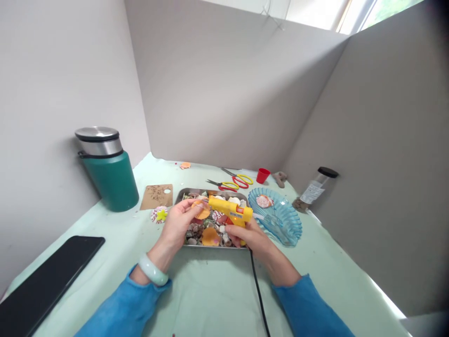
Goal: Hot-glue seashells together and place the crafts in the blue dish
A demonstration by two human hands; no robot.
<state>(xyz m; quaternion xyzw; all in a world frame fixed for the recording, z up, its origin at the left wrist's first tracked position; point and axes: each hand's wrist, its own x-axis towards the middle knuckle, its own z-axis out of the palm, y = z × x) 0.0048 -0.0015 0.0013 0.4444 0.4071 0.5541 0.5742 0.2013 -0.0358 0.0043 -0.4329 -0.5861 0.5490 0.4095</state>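
My right hand is wrapped round the grip of a yellow glue gun, whose nozzle points left. A clear glue stick sticks out of its back end. Between the fingers of my left hand is a flat orange piece, close to the nozzle; whether the two touch I cannot tell. Both hands are over a metal tray full of shells and small stones. Another orange piece lies in the tray, near its front edge.
Left stand a green flask, a brown board and a black phone-like slab. Behind the tray are scissors and a red cup. A blue shell-shaped plate and a jar are right. A black cord runs forward.
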